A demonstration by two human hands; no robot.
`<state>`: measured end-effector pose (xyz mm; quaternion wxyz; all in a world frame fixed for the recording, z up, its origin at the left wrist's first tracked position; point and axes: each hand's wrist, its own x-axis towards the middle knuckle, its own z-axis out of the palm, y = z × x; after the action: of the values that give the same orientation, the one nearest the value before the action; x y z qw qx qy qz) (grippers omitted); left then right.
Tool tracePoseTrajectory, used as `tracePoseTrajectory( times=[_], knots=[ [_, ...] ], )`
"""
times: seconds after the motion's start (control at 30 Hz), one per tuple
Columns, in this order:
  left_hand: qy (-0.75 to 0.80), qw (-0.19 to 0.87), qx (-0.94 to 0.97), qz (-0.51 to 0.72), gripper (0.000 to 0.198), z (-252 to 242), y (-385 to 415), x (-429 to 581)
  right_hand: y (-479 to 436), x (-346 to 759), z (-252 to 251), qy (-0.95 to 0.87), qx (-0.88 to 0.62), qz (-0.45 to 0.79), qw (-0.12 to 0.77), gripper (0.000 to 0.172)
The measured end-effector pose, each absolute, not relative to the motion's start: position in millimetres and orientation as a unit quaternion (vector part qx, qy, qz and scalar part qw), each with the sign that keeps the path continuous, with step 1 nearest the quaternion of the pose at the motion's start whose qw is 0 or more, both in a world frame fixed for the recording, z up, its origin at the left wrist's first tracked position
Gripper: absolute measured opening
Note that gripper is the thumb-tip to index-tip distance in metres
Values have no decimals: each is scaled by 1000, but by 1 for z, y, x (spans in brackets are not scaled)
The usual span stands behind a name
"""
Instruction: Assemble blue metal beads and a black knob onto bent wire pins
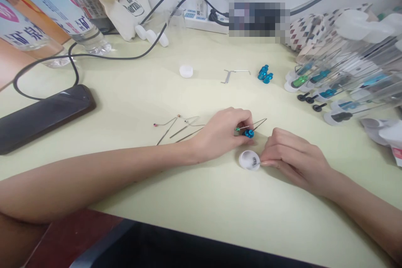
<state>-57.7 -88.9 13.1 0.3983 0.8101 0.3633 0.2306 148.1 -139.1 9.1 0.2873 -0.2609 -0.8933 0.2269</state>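
Blue fitting sits pinched in grip of left hand; right hand, closed beside cap, hold unclear

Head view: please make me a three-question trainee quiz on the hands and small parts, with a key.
1. What does the left hand hold? a) a water bottle; b) a small blue part; c) a black case.
2. True or false: the right hand is at the white cup.
3. Fill in: in the picture, the loose white cap lies to the ____ of the loose blue parts.
Key: 1. b; 2. true; 3. left.
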Motion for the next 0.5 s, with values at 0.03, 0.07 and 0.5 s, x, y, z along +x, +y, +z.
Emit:
tracePoseTrajectory(
  times=[0.03, 0.07, 0.5],
  knots=[
    [363, 399, 810, 231, 10, 13, -89, -58, -139, 148, 9, -895, -261, 224, 284, 8],
    [363, 400, 809, 231, 10, 13, -89, -58, -139, 148, 9, -897, -261, 220, 281, 7],
    [363, 403, 808, 229, 12, 13, -89, -58, -138, 147, 14, -880, -275, 206, 327, 10]
  ],
)
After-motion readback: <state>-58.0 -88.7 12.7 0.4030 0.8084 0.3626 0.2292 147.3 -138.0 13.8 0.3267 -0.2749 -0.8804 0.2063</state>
